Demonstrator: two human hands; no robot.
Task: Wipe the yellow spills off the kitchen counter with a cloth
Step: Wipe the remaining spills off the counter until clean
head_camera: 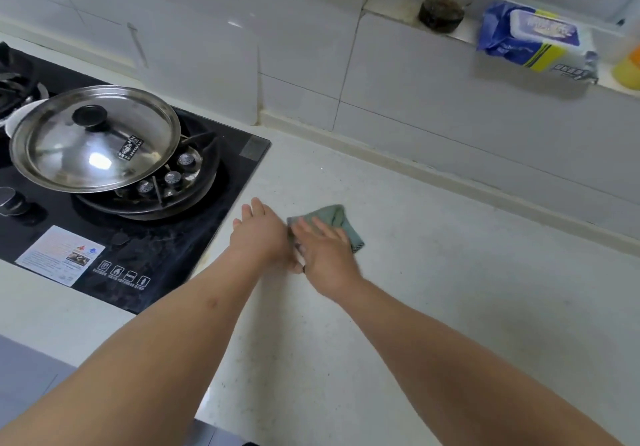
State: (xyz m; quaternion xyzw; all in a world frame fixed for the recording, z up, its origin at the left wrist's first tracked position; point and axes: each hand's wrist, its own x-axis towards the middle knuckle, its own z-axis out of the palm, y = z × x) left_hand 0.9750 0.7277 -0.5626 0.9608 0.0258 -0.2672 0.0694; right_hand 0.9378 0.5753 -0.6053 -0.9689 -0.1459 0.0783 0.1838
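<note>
A small green cloth (341, 218) lies on the white counter (450, 272), just right of the black hob. My right hand (327, 250) presses flat on the cloth with its fingers straight, covering the cloth's near-left part. My left hand (259, 234) lies beside it to the left, fingers stretched out toward the hob's edge, touching the right hand near the thumb. No yellow spill shows on the counter around the cloth; whatever is under the cloth and the hands is hidden.
A black gas hob (173, 255) fills the left, with a steel lid (93, 140) tilted over a burner. On the back ledge stand a dark jar (441, 14), a wet-wipes pack (533, 38) and a yellow container (628, 68). White tiled wall behind.
</note>
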